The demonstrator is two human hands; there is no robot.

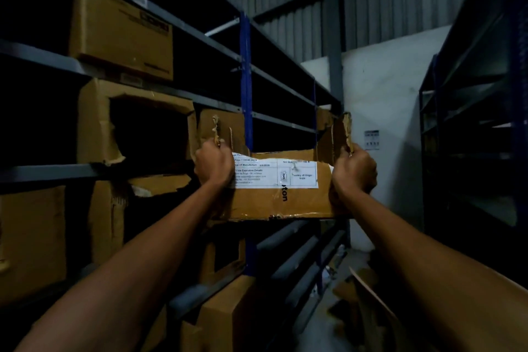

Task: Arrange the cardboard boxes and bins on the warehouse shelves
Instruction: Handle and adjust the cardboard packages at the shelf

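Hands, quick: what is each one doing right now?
Left hand: closed, gripping the left torn flap of the open cardboard box.
Right hand: closed, gripping the same box's right flap.

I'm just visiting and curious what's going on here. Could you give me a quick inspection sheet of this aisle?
Surface: steel shelves along the left, dimly lit.
Job's things: torn open carton with white label, held in the air; torn box and closed box shelved.
Clutter: loose cardboard on the floor.
Grippers: left hand and right hand grip the carton's flaps.
Cables: nothing seen.
Surroundings: white wall, dark rack at right.
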